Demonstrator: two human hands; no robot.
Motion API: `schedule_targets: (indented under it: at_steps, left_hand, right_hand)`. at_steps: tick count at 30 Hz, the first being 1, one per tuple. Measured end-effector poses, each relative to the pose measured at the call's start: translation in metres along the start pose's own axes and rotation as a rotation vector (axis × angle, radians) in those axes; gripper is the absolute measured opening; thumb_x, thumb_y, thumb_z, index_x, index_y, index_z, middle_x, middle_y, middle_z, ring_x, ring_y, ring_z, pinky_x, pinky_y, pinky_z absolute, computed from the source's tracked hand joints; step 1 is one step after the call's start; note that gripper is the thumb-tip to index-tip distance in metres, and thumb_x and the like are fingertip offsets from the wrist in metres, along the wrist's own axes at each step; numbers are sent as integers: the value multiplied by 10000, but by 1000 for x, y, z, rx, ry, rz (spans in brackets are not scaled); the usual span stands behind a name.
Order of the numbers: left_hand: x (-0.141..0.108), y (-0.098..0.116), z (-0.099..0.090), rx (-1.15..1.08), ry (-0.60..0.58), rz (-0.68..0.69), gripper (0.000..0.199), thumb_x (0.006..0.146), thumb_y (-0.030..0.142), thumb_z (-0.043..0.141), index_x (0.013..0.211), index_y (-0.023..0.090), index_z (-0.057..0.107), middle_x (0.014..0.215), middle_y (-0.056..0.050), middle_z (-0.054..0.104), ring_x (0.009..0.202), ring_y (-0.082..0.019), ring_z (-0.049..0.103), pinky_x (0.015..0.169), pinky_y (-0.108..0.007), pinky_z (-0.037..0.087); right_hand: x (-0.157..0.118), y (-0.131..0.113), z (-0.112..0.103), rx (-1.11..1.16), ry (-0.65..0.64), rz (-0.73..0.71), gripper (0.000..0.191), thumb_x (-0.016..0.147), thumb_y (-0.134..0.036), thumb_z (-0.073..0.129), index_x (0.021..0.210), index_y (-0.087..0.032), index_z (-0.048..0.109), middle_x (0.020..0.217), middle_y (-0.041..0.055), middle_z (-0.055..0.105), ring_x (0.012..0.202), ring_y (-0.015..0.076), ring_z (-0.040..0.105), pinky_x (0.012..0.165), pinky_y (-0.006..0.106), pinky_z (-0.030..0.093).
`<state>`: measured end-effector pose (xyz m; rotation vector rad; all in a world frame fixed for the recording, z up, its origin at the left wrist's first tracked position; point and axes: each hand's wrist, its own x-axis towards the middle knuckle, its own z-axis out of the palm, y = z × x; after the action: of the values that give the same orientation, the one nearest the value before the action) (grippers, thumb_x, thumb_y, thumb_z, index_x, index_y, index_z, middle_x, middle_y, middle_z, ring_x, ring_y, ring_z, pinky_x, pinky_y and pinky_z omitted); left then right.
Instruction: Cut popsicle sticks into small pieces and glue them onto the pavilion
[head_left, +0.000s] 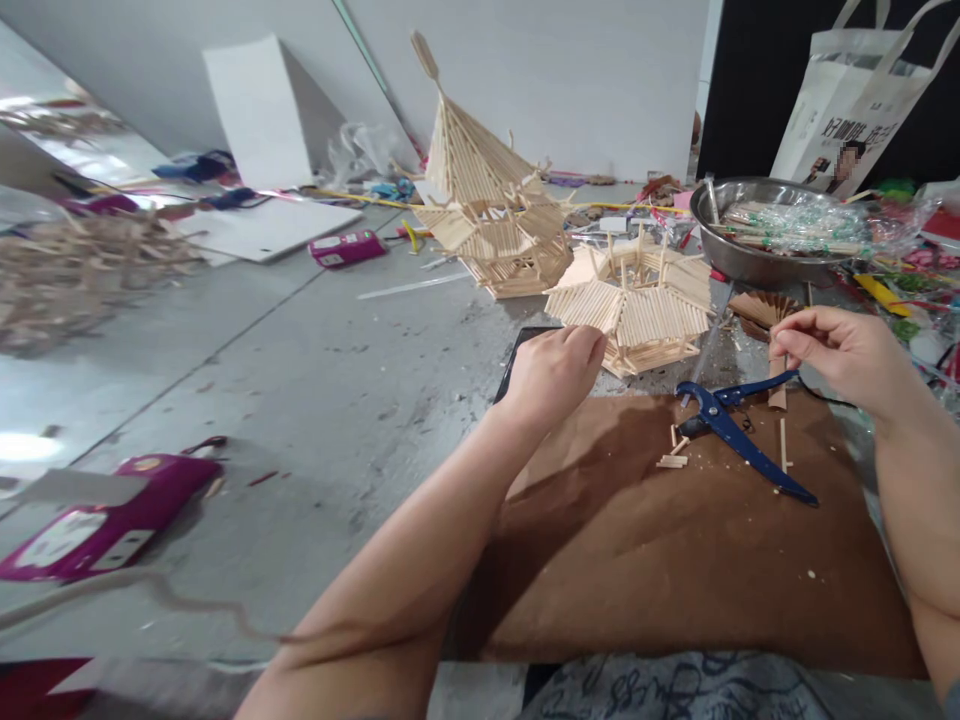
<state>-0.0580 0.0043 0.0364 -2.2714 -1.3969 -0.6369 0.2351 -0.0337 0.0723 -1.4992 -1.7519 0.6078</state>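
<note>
My left hand [559,368] is closed, its curled fingertips turned away at the near left edge of a small hexagonal pavilion model [637,310] made of thin wooden sticks. Whatever those fingers may hold is hidden. My right hand [844,358] is pinched above a brown paper strip [778,392]; anything between its fingertips is too small to name. Between the hands, a pair of blue-handled cutters [739,440] lies splayed on a brown sheet [675,570]. Short cut stick pieces [673,462] are beside the cutters, and a longer thin stick [783,445] lies to their right.
A taller stick tower [491,200] with a pointed roof stands behind the pavilion. At the back right are a metal bowl [750,262] of wrapped sticks and a white bag [840,110]. Purple devices [346,248] and a blurred heap of scraps [90,265] lie leftward.
</note>
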Motion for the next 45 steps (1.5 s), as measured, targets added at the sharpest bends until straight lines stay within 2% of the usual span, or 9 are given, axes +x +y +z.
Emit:
schedule_targets:
  at_steps: [5, 10, 13, 17, 21, 27, 31, 37, 45]
  left_hand:
    - [0, 0, -2, -51, -36, -21, 330, 884, 268, 360, 753, 143, 636, 660, -75, 674, 576, -148, 606, 509, -234, 378]
    - [-1, -1, -2, -79, -51, -28, 323, 891, 269, 371, 761, 140, 637, 663, -82, 665, 585, -160, 606, 515, -242, 376]
    - [0, -1, -1, -75, -50, -19, 330, 895, 278, 374, 748, 140, 636, 648, -80, 658, 575, -163, 601, 508, -246, 366]
    - [-1, -1, -1, -47, -29, 10, 339, 901, 292, 376, 744, 146, 639, 642, -69, 659, 568, -151, 597, 498, -232, 350]
    - [-1, -2, 0, -56, 19, 33, 331, 900, 297, 384, 752, 146, 638, 648, -65, 663, 577, -150, 605, 504, -229, 354]
    - [-2, -3, 5, -68, 46, 33, 340, 902, 313, 387, 754, 145, 643, 649, -73, 668, 578, -160, 615, 506, -237, 374]
    - [-1, -5, 5, -153, 54, 13, 291, 878, 320, 444, 796, 145, 662, 672, -71, 683, 601, -157, 627, 531, -232, 400]
    - [2, -17, 4, -499, 19, -13, 184, 764, 287, 597, 859, 143, 662, 675, -30, 677, 547, -99, 583, 536, -190, 425]
    - [0, -13, 16, -474, 163, -19, 176, 806, 291, 558, 814, 165, 681, 681, -25, 686, 577, -94, 597, 550, -182, 414]
  right_hand:
    - [-2, 1, 6, -140, -15, -13, 266, 772, -457, 562, 843, -212, 640, 691, 15, 648, 602, 135, 580, 562, 273, 454]
    - [-5, -9, 23, -184, -81, -123, 219, 797, -411, 539, 807, -215, 638, 671, 3, 643, 571, 124, 559, 554, 266, 443]
    - [-2, -19, 37, -227, -87, -191, 180, 807, -347, 527, 830, -210, 642, 740, 18, 670, 634, 142, 586, 604, 282, 444]
    - [13, -39, 64, -365, -72, -376, 227, 843, -253, 462, 940, -199, 660, 904, 60, 681, 817, 190, 600, 714, 318, 434]
    - [38, -54, 94, -478, -71, -534, 290, 834, -165, 448, 1038, -174, 654, 1006, 95, 652, 970, 228, 539, 823, 354, 405]
    - [61, -52, 123, -471, -69, -657, 250, 850, -283, 488, 955, -187, 693, 953, 76, 647, 939, 228, 497, 822, 361, 381]
    - [62, -48, 129, -424, -47, -654, 237, 851, -294, 498, 913, -194, 704, 933, 62, 653, 928, 218, 488, 824, 350, 366]
    - [62, -46, 131, -401, -13, -655, 256, 859, -315, 485, 905, -190, 704, 904, 68, 650, 900, 219, 486, 797, 348, 367]
    - [62, -47, 131, -426, -32, -642, 242, 856, -297, 488, 910, -185, 695, 926, 68, 652, 908, 221, 487, 800, 352, 362]
